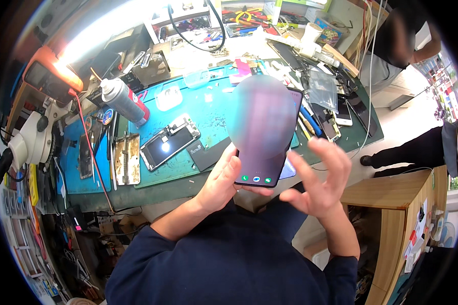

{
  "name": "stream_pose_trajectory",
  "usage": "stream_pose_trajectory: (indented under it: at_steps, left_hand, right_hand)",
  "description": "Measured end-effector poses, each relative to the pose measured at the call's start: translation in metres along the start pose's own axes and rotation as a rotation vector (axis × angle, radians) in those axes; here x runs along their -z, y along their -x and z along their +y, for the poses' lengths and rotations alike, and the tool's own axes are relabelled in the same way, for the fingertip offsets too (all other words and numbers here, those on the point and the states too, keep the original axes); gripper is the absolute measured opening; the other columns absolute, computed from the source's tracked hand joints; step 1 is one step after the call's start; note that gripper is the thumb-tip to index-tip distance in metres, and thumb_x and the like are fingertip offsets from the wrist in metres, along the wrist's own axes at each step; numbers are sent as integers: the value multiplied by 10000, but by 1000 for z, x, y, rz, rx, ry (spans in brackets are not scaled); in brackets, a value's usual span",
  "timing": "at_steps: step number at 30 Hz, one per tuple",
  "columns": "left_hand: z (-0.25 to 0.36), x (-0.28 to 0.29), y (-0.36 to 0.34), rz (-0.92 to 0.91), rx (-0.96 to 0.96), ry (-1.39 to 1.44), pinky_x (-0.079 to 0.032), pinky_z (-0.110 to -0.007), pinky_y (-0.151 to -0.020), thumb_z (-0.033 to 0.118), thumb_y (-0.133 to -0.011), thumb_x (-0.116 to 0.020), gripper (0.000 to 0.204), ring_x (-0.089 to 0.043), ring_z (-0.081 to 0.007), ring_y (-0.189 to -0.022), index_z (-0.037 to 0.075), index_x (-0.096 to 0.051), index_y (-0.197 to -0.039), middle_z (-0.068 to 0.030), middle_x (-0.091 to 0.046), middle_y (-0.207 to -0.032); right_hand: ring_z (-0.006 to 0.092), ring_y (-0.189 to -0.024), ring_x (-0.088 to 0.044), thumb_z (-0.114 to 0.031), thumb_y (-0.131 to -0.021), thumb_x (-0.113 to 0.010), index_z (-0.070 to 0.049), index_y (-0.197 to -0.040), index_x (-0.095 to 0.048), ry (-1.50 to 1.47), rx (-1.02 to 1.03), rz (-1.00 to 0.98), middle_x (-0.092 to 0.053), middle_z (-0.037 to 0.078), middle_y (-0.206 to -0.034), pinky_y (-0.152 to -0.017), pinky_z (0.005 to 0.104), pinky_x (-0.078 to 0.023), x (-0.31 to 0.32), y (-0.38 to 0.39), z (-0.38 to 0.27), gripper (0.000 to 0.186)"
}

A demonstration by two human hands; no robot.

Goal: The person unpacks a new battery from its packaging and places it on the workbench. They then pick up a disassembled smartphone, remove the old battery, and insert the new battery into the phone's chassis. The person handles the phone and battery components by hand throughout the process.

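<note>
A smartphone point(262, 165) with its screen lit stands tilted in front of me, above the near edge of the workbench. My left hand point(221, 180) is closed round its lower left side, thumb along the edge and fingers behind. The upper part of the phone is smeared by a blurred round patch. Just right of the phone, my right hand point(323, 180) hovers with its fingers spread and nothing in it. On the bench beyond my left hand lie an opened phone screen assembly point(170, 142) and a dark flat square piece point(208, 152).
A spray can point(124, 101), an orange multimeter point(53, 76) and a white microscope part point(28, 134) stand at the left. Phone parts and tools crowd the right, near a white phone point(343, 113). A wooden cabinet point(387, 195) is at my right. Two people are beyond the bench.
</note>
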State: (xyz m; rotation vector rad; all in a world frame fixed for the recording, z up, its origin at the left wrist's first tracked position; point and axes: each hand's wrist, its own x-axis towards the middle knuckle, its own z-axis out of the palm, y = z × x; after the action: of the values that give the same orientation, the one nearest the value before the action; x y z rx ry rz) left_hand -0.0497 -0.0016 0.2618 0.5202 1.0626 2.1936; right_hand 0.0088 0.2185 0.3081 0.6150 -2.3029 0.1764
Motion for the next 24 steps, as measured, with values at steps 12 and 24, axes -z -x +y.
stream_pose_trajectory:
  at_steps: [12,24]
  left_hand:
    - [1,-3,-3,-94,25,-76,-640,-464,-832,761,-928,-404,1004,-544,-311,-1313,33,-154,-1574,-189,-419,-1512]
    - [0,-11,-1,-62,61,-61,-629,-376,-815,811,-876,-418,1040,-705,-251,-1049,5,-251,-1511,-155,-531,-1390]
  right_hand:
    - [349,-1253,-464,-667,-982,-426,-136,-1222,-725,103,-116,112,-542,191,-1371,-1076,495,-393,-4,-4,-2,654]
    - [365,-1259,-459,-656,-962,-479,-143,-1251,-712,112,-111,93,-509,200,-1417,-1067,498,-387,3,-13,5,634]
